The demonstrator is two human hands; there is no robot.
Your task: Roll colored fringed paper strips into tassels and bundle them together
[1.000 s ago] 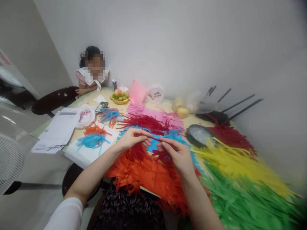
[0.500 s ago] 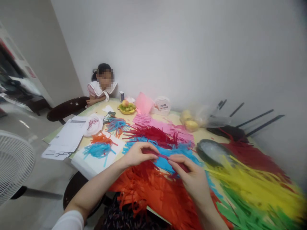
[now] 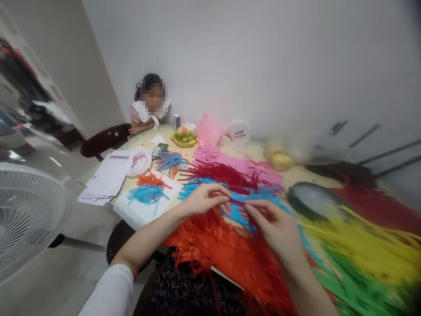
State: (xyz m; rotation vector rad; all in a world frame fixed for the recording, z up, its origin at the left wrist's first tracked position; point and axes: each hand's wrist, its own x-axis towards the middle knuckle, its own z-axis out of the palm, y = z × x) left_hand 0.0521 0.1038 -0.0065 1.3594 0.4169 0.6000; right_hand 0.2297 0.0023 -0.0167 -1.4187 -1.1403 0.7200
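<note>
Over the table, my left hand [image 3: 208, 198] and my right hand [image 3: 275, 223] face each other, each pinching one end of a dark red paper strip [image 3: 237, 202]. The strip stretches across the short gap between my fingertips, and dark red fringe seems to hang below my right hand. Under the hands lies blue fringed paper [image 3: 235, 213]. Closer to my body, orange-red fringed paper [image 3: 226, 250] spills over the table edge. Just beyond the blue sheet is a heap of crimson fringe [image 3: 223, 175].
Yellow fringe [image 3: 365, 245] and green fringe [image 3: 345, 274] cover the right side, near a dark round dish [image 3: 292, 197]. Farther back stand a fruit bowl [image 3: 184, 142] and a white tub [image 3: 237, 131]. A person [image 3: 149, 107] sits at the far left; a fan [image 3: 26, 224] stands nearer.
The view has shifted, so the scene sits farther right and mostly a little higher. Both hands still pinch the dark red strip.
</note>
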